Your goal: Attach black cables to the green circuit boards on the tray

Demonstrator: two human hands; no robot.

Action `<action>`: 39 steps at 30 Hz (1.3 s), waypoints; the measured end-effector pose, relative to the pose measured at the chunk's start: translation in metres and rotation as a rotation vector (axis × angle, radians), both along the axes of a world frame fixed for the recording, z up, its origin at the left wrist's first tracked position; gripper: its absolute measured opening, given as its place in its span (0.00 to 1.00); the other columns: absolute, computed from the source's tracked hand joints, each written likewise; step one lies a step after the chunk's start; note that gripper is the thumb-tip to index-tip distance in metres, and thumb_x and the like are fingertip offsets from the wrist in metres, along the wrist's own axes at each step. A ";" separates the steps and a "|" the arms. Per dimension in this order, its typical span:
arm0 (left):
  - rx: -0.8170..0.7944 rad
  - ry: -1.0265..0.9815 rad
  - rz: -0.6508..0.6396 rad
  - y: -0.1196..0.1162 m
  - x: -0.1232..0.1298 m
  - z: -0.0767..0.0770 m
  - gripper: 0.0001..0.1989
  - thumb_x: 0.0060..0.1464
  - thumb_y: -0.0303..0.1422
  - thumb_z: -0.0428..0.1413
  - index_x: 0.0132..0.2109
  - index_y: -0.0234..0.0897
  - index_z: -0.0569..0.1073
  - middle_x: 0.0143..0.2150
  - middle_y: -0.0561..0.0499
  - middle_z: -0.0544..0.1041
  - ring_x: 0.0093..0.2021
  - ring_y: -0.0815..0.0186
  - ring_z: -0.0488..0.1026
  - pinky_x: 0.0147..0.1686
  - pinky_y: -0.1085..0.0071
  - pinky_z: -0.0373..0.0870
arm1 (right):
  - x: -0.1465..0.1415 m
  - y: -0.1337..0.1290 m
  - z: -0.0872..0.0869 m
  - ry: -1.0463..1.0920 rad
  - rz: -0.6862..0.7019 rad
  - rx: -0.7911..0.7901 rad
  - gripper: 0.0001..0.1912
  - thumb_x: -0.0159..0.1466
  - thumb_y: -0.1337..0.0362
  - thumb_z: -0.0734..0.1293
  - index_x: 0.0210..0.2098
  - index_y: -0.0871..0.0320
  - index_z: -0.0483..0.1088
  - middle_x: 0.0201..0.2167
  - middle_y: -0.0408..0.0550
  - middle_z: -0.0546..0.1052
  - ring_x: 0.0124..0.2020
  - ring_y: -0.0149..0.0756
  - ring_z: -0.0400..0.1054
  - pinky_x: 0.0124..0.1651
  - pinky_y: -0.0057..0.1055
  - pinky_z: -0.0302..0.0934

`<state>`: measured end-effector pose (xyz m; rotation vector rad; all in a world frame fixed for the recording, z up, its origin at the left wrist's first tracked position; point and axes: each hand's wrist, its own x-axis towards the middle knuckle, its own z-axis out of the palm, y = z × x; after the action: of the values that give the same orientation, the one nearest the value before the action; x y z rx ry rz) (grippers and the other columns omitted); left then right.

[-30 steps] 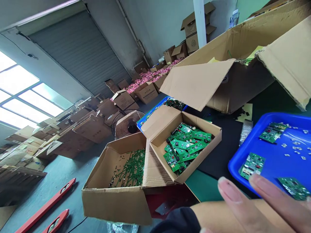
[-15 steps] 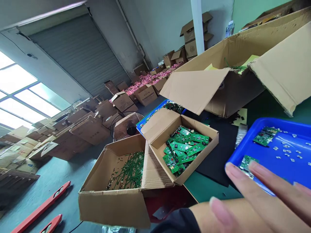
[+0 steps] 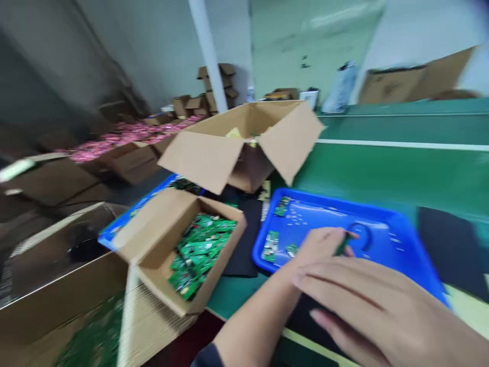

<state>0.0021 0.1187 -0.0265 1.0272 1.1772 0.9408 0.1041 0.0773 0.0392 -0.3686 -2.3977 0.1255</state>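
Right of centre, my left hand (image 3: 319,246) grips a slanting green board (image 3: 343,245); below-right, my right hand (image 3: 385,300)'s hold I can't tell.

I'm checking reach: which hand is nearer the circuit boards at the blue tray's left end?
Left. The left hand is over the blue tray, just right of those circuit boards; the right hand is farther right and nearer the camera.

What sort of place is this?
Looks like an electronics assembly or sorting workshop, though exactly which isn't clear: green circuit boards heaped in a small cardboard box, more boards in a blue tray on a green work surface, and stacked cartons behind.
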 end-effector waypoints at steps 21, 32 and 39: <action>0.300 0.340 -0.314 0.006 0.013 -0.005 0.21 0.59 0.43 0.44 0.26 0.35 0.69 0.19 0.54 0.67 0.20 0.71 0.64 0.22 0.76 0.61 | 0.071 0.041 -0.084 0.618 -0.557 -1.056 0.14 0.58 0.54 0.66 0.28 0.59 0.69 0.20 0.42 0.69 0.22 0.30 0.64 0.25 0.25 0.61; 0.812 0.746 -0.388 0.006 0.018 -0.019 0.18 0.63 0.34 0.41 0.29 0.37 0.70 0.22 0.53 0.69 0.24 0.69 0.67 0.26 0.74 0.63 | 0.076 0.038 -0.076 0.603 -0.578 -1.070 0.09 0.57 0.61 0.66 0.24 0.59 0.69 0.23 0.44 0.74 0.24 0.32 0.68 0.29 0.27 0.63; 0.884 0.881 -0.298 0.004 0.019 -0.026 0.18 0.64 0.33 0.40 0.48 0.34 0.72 0.30 0.47 0.74 0.30 0.65 0.72 0.33 0.71 0.69 | 0.071 0.030 -0.080 0.612 -0.599 -1.075 0.07 0.58 0.62 0.66 0.31 0.58 0.73 0.30 0.47 0.78 0.32 0.37 0.73 0.34 0.31 0.68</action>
<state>0.0210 0.1230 -0.0528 2.4298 1.2334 0.7710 0.1750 0.1074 -0.0405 -1.2843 -1.3530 1.0776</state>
